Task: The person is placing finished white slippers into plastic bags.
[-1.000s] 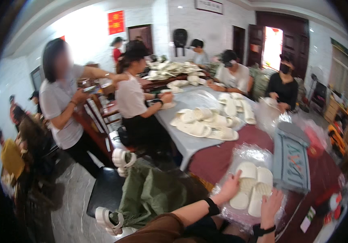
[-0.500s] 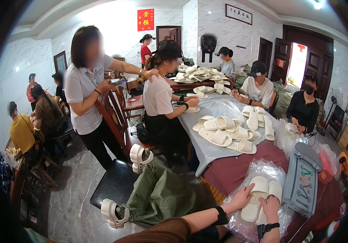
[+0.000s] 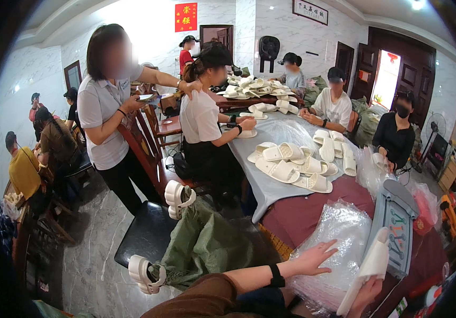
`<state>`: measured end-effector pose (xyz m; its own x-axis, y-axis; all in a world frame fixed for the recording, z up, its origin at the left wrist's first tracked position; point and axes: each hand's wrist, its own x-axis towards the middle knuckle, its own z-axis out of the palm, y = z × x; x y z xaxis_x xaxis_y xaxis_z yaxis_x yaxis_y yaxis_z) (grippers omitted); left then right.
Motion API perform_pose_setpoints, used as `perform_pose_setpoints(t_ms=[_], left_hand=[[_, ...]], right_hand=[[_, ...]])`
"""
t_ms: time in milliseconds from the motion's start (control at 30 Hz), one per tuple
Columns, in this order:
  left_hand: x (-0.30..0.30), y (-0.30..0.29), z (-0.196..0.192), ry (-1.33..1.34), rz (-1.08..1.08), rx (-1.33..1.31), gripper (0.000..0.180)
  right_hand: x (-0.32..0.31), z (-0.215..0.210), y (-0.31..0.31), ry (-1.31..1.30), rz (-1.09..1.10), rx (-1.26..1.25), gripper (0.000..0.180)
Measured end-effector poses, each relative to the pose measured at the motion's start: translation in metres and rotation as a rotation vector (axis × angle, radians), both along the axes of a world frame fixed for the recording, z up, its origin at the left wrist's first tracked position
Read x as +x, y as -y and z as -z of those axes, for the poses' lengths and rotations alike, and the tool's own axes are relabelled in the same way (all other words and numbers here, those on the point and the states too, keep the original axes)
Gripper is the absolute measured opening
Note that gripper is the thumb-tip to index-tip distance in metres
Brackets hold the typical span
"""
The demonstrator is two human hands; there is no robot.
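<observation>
My left hand (image 3: 313,256) lies flat with fingers spread on a stack of clear plastic bags (image 3: 339,233) on the dark red table (image 3: 297,220). A black band sits on that wrist. My right hand (image 3: 367,292), at the lower right, grips white slippers (image 3: 367,267) held upright on edge above the bags. Only part of the right hand shows under the slippers.
A grey tool tray (image 3: 397,222) lies right of the bags. More white slippers (image 3: 297,164) pile on the grey cloth beyond, with several seated people around the table. A green sack (image 3: 207,241) with slippers and a black chair (image 3: 146,233) stand at my left. A person stands behind.
The slippers that lay flat on the bags are now lifted and held on edge in my right hand. My left hand has spread flat on the bags. The camera has turned slightly left.
</observation>
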<state>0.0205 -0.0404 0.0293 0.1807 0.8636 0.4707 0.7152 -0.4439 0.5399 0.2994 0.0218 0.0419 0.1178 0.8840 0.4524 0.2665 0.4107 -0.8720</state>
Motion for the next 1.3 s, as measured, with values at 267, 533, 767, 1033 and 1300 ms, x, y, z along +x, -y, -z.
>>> perform_pose_setpoints(t_ms=[267, 533, 767, 1033, 1300], left_hand=[[0.024, -0.012, 0.008, -0.376, 0.284, -0.233, 0.083], [0.022, 0.021, 0.028, -0.422, 0.164, -0.241, 0.073], [0.016, 0.043, 0.012, -0.536, -0.058, -0.33, 0.073], [0.009, 0.024, 0.006, -0.399, -0.079, -0.237, 0.086], [0.007, 0.009, 0.008, -0.438, -0.029, -0.168, 0.083]], right_hand=[[0.0, 0.006, 0.007, -0.084, -0.103, 0.003, 0.031], [-0.01, -0.001, 0.033, -0.189, -0.229, 0.02, 0.032], [-0.006, -0.007, 0.067, -0.287, -0.238, 0.009, 0.035], [0.041, -0.049, 0.114, 0.151, -0.078, 0.15, 0.028], [0.053, -0.047, 0.111, 0.312, -0.056, 0.165, 0.023]])
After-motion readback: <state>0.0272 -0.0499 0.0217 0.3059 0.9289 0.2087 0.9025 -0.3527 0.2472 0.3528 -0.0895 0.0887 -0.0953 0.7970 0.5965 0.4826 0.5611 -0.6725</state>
